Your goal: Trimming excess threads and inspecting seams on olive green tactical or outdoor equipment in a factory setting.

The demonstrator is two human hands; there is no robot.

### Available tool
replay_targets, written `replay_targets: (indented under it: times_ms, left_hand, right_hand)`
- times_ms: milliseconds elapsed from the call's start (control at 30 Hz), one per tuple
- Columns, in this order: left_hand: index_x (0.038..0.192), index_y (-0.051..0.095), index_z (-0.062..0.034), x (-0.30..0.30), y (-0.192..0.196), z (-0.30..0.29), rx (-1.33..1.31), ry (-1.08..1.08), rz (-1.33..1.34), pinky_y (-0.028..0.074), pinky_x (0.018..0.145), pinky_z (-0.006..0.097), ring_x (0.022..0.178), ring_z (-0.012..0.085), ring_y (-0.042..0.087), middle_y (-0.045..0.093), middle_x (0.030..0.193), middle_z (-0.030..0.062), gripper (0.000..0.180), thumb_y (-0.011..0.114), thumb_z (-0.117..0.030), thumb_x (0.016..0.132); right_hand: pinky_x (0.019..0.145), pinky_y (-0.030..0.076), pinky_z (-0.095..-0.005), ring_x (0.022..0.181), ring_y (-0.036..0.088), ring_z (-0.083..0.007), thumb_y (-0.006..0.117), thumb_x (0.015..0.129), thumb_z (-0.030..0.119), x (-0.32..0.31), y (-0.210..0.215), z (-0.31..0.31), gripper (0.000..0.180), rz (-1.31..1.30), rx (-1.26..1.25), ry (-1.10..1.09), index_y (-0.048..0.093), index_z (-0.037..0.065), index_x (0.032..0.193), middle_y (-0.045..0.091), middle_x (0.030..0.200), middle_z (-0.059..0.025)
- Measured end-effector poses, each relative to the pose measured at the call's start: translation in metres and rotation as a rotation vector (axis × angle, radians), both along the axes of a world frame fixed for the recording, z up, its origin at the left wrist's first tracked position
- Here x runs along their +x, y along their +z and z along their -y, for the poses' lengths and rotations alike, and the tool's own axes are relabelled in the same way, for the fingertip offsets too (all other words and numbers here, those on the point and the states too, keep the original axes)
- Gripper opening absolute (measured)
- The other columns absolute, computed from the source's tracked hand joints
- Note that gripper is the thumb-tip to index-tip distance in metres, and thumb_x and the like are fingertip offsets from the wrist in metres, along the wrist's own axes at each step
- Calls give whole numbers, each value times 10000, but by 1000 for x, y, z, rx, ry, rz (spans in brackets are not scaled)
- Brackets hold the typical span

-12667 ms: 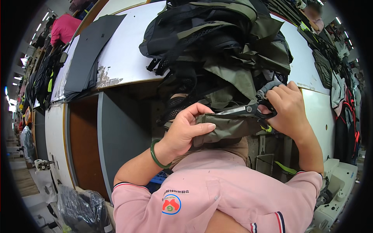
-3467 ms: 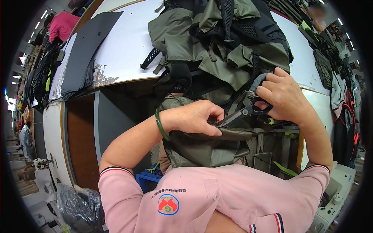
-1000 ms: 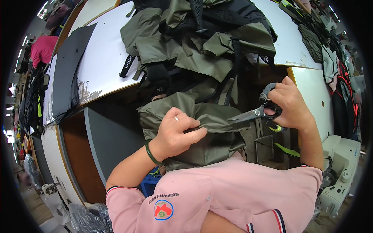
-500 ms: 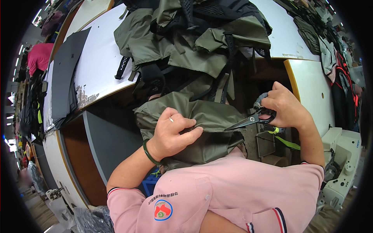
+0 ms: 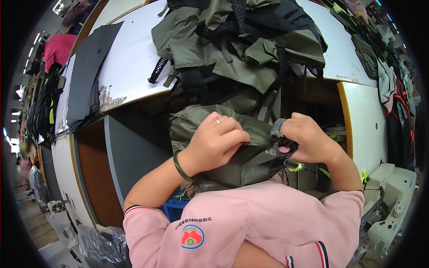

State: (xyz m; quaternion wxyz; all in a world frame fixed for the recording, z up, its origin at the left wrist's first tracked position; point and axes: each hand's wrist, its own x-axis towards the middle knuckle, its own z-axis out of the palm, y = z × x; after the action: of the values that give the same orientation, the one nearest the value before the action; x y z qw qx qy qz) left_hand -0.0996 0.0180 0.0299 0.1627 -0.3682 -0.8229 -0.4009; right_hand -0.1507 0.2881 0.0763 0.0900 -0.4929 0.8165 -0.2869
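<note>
An olive-green fabric piece [image 5: 241,172], part of the backpack-like work, hangs off the table's front edge over my lap. My left hand [image 5: 216,142], with a ring and a green bangle on its wrist, is closed on the fabric's upper edge, thumb and fingers pinching it. Close to its right, my right hand [image 5: 308,137] grips scissors [image 5: 286,145] with black handles and a grey-wrapped part. The scissors lie against the fabric; their blades are mostly hidden or foreshortened, so I cannot tell whether they are apart.
A heap of olive and black fabric with straps and mesh [image 5: 237,58] covers the middle of the white table [image 5: 129,67]. Dark grey sheets [image 5: 89,76] lie at its left. A sewing machine [image 5: 393,201] stands at right. Below the table are grey partitions [image 5: 134,147] and a blue crate [image 5: 174,210].
My right hand has brought the scissors left to the fabric beside my left hand. The blades, plainly visible before, are now mostly out of sight. My left fingers have curled in more; the view has shifted.
</note>
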Motion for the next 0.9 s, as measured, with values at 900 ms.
replay_targets:
  times_ms: [900]
  left_hand:
    - [884,670,-130,29,-7,47,-176,94,-137,408,665,331,672,164,531,599,884,0,248,756,-63,662]
  right_hand:
    - [601,373,-385,635,469,-318,698,471,18,-10,-24,-48,311,8,-33,-115,534,49,733,499,677,-87]
